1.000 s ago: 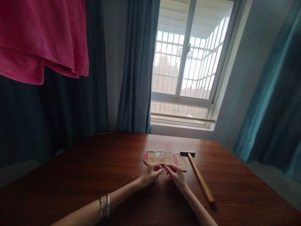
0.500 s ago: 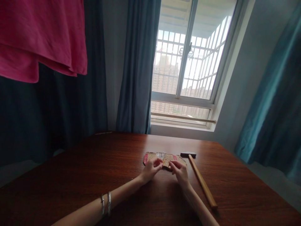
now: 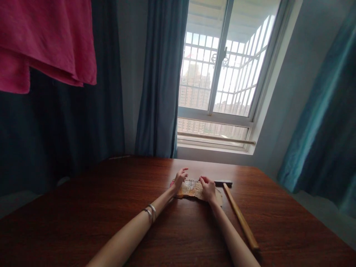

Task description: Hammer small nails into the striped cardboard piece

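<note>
On the table lies a piece of torn-edged cardboard (image 3: 191, 191), tan with many small holes or dots and pinkish-red at its left end. A row of several thin dark nails (image 3: 191, 182) stands upright near its far edge. My left hand (image 3: 180, 178) is over the cardboard's left end, fingers apart and holding nothing. At the right end of the row, my right hand (image 3: 208, 186) pinches a thin dark nail between thumb and forefinger; its lower end is hard to make out. Just right of that hand lies a hammer (image 3: 240, 217) with a dark head and wooden handle.
The brown wooden table (image 3: 133, 207) reaches to the wall under a barred window (image 3: 217, 85). Blue curtains (image 3: 161, 81) hang on both sides. A pink cloth (image 3: 55, 44) hangs at the upper left.
Both hands have moved away from me, from the cardboard's near edge to its far side by the nails. My left hand's fingers have opened. The hammer stays in place.
</note>
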